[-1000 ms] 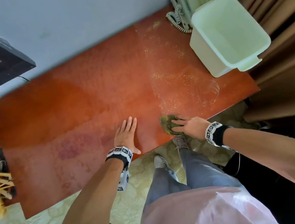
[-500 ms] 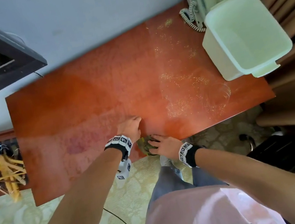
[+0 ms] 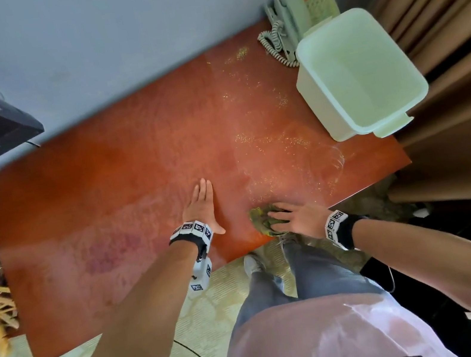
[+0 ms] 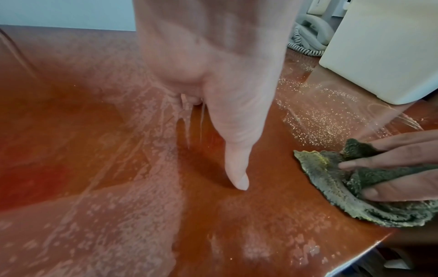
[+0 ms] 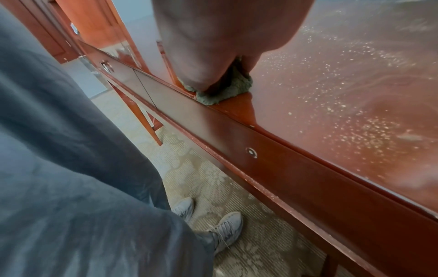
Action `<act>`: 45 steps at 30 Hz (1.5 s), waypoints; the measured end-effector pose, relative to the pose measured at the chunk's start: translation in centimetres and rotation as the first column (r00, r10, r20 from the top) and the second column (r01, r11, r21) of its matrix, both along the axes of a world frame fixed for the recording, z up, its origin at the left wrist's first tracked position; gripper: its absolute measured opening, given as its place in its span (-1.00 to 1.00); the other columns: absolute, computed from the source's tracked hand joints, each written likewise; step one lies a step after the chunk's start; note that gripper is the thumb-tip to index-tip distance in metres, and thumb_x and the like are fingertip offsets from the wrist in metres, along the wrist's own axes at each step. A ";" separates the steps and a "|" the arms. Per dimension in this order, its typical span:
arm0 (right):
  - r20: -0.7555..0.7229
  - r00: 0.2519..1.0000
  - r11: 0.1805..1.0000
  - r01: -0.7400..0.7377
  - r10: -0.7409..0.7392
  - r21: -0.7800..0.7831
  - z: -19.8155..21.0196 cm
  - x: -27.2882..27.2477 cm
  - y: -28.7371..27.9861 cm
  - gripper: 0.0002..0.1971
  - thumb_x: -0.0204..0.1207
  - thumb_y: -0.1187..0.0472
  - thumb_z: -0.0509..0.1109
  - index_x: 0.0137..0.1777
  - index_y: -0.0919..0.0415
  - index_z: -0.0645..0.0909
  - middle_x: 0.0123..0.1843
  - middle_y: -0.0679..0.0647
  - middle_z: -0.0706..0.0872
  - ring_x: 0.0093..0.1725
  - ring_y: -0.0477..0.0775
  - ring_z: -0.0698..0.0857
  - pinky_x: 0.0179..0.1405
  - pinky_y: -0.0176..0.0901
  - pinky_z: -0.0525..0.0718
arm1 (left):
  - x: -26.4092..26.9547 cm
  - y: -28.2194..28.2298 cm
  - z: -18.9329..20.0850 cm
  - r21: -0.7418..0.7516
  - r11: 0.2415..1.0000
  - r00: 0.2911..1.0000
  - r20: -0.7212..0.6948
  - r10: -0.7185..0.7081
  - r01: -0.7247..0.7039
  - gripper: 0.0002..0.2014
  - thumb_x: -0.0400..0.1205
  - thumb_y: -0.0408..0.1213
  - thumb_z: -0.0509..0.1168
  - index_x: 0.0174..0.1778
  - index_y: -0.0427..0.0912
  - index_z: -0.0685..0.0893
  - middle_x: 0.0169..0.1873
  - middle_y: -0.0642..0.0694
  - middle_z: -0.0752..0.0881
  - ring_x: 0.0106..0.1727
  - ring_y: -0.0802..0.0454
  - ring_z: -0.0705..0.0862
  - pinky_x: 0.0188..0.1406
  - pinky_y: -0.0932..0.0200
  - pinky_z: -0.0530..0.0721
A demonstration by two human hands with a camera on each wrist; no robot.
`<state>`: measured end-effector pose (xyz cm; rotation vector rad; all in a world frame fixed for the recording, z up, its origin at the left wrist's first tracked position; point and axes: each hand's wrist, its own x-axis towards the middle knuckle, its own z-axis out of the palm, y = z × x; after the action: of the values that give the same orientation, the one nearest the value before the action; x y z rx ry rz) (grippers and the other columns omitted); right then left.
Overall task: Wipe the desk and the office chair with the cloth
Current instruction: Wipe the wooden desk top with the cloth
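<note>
You have one crumpled green cloth (image 3: 262, 220) under your right hand's (image 3: 297, 221) flat fingers at the red table's (image 3: 99, 196) near edge; your left hand (image 3: 201, 208) rests flat, fingers straight.

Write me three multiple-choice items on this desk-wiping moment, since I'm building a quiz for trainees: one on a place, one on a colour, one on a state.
1. Where does the cloth lie?
A. by the desk's near edge
B. inside the tub
C. on the floor

2. What colour is the cloth?
A. white
B. olive green
C. red

3. How is the left hand?
A. gripping the phone
B. fisted in the air
C. flat on the desk, fingers straight

Answers:
1 A: the cloth sits under the right hand at the desk front edge, clear of the tub.
2 B: the left wrist view shows its dull green pile.
3 C: the left hand lies open on the wood, far from the phone.
</note>
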<state>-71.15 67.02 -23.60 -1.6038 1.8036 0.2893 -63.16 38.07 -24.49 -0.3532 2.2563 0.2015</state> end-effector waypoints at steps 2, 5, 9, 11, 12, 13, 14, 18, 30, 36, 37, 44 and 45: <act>0.012 1.000 1.000 0.019 -0.019 -0.011 -0.7 0.2 -0.5 -0.36 0.76 0.41 0.18 0.79 0.01 0.20 0.86 0.08 0.00 0.83 0.26 -0.06 0.59 0.16 0.52 | 0.0 0.0 0.1 0.009 1.000 1.000 0.004 0.011 -0.011 0.50 0.38 0.07 0.71 0.78 -0.15 -0.45 0.77 -0.03 -0.45 0.82 0.00 -0.28 0.76 -0.05 0.15; 0.027 0.999 0.998 0.031 -0.029 -0.058 -1.9 -0.9 -2.0 -0.36 0.74 0.40 0.26 0.75 -0.04 0.28 0.86 0.04 0.06 0.83 0.24 0.00 0.54 0.22 0.58 | -0.3 -0.4 0.2 0.035 0.999 1.000 -0.006 0.016 -0.015 0.48 0.38 0.04 0.71 0.79 -0.13 -0.42 0.78 -0.02 -0.42 0.82 0.01 -0.27 0.75 -0.04 0.19; 0.013 0.996 0.992 0.087 -0.086 -0.094 -2.0 -5.1 -5.6 -0.38 0.75 0.33 0.29 0.73 -0.16 0.31 0.84 -0.08 0.11 0.82 0.18 0.08 0.53 0.20 0.60 | -0.9 -1.2 0.4 0.063 0.998 1.000 0.018 0.017 -0.019 0.47 0.38 0.02 0.72 0.80 -0.10 -0.39 0.78 -0.02 -0.40 0.83 0.02 -0.25 0.80 -0.05 0.16; -0.014 0.985 0.977 0.170 -0.173 -0.130 -1.8 -8.3 -7.6 -0.38 0.74 0.33 0.31 0.71 -0.17 0.33 0.83 -0.08 0.16 0.81 0.19 0.13 0.49 0.17 0.65 | -1.1 -1.4 0.4 0.071 0.997 1.000 0.023 0.021 -0.023 0.47 0.38 0.03 0.72 0.80 -0.09 -0.39 0.79 -0.03 -0.40 0.83 0.02 -0.25 0.80 -0.03 0.13; -0.029 0.973 0.963 0.224 -0.231 -0.152 -1.9 -10.0 -8.6 -0.38 0.73 0.34 0.32 0.70 -0.16 0.36 0.81 -0.07 0.21 0.80 0.20 0.17 0.46 0.17 0.68 | -1.1 -1.4 0.4 0.073 0.997 1.000 0.022 0.022 -0.023 0.46 0.38 0.04 0.71 0.80 -0.09 -0.39 0.79 -0.04 -0.39 0.83 0.02 -0.25 0.81 -0.02 0.12; -0.042 0.956 0.945 0.280 -0.291 -0.172 -1.9 -11.7 -9.5 -0.38 0.71 0.35 0.34 0.69 -0.15 0.38 0.80 -0.04 0.26 0.79 0.22 0.21 0.43 0.20 0.70 | -1.1 -1.4 0.4 0.073 0.997 1.000 0.020 0.023 -0.025 0.46 0.39 0.04 0.71 0.80 -0.09 -0.39 0.79 -0.04 -0.38 0.83 0.01 -0.25 0.81 -0.01 0.10; -0.047 0.939 0.926 0.328 -0.342 -0.189 -1.9 -13.2 -10.3 -0.38 0.69 0.36 0.36 0.67 -0.15 0.40 0.79 -0.02 0.29 0.78 0.24 0.24 0.43 0.25 0.70 | -1.1 -1.4 0.4 0.070 0.997 0.999 0.021 0.029 -0.030 0.46 0.39 0.04 0.71 0.80 -0.09 -0.39 0.79 -0.04 -0.38 0.83 0.01 -0.25 0.81 0.00 0.09; -0.056 0.921 0.910 0.371 -0.386 -0.184 -1.9 -16.0 -12.2 -0.38 0.67 0.37 0.36 0.67 -0.12 0.42 0.78 0.00 0.33 0.76 0.27 0.27 0.47 0.34 0.64 | -1.2 -1.1 0.3 0.049 0.998 0.999 0.032 0.043 -0.044 0.48 0.37 0.02 0.73 0.80 -0.09 -0.40 0.79 -0.03 -0.40 0.83 0.01 -0.26 0.80 0.02 0.13; -0.040 0.987 0.964 -0.162 0.157 -0.209 -1.4 -6.6 -7.0 -0.39 0.58 0.31 0.50 0.61 -0.04 0.51 0.71 0.08 0.45 0.71 0.34 0.37 0.45 0.03 0.64 | -2.7 -2.2 1.7 0.084 0.996 0.997 0.078 0.024 -0.031 0.47 0.34 -0.07 0.76 0.82 -0.12 -0.32 0.81 -0.05 -0.31 0.83 0.01 -0.19 0.80 0.07 0.02; -0.017 0.976 0.928 -0.213 0.218 -0.305 -3.1 -8.8 -7.4 -0.40 0.45 0.33 0.62 0.47 -0.08 0.64 0.63 0.04 0.57 0.61 0.32 0.54 0.31 0.10 0.77 | -4.1 -1.7 2.6 0.083 0.995 0.998 0.042 0.051 -0.054 0.16 0.54 -0.23 0.62 0.85 -0.16 -0.08 0.83 -0.05 -0.11 0.82 -0.06 0.11 0.75 0.01 0.29; -0.005 0.987 0.952 -0.154 0.159 -0.264 -3.2 -10.1 -8.2 -0.36 0.52 0.38 0.53 0.56 -0.09 0.55 0.72 0.03 0.44 0.70 0.31 0.41 0.32 0.16 0.77 | -4.6 -1.7 2.6 0.057 0.997 0.999 -0.009 0.047 -0.046 0.01 0.57 -0.25 0.58 0.84 -0.17 0.09 0.82 -0.08 0.07 0.74 -0.09 0.34 0.64 -0.01 0.48; -0.067 0.869 0.850 0.459 -0.490 -0.258 -1.8 -19.1 -15.2 -0.42 0.66 0.38 0.36 0.62 -0.09 0.47 0.73 0.02 0.41 0.73 0.29 0.32 0.36 0.39 0.71 | -6.1 -2.1 2.4 -0.012 0.999 0.986 -0.161 0.043 -0.045 0.05 0.59 -0.08 0.58 0.84 -0.17 0.03 0.83 -0.07 0.02 0.73 -0.09 0.35 0.51 -0.07 0.62; -0.070 0.836 0.820 0.512 -0.544 -0.254 -1.3 -19.9 -16.0 -0.44 0.65 0.40 0.35 0.59 -0.08 0.50 0.70 0.03 0.45 0.71 0.30 0.36 0.37 0.41 0.69 | -6.1 -2.4 2.3 -0.002 0.999 0.988 -0.152 0.039 -0.039 0.10 0.59 -0.07 0.58 0.85 -0.15 -0.05 0.84 -0.05 -0.10 0.77 -0.07 0.27 0.54 -0.05 0.59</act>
<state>-91.05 51.04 -24.87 -1.1671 2.3776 -0.0712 -69.27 35.69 -22.22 -0.3970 2.4018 0.2504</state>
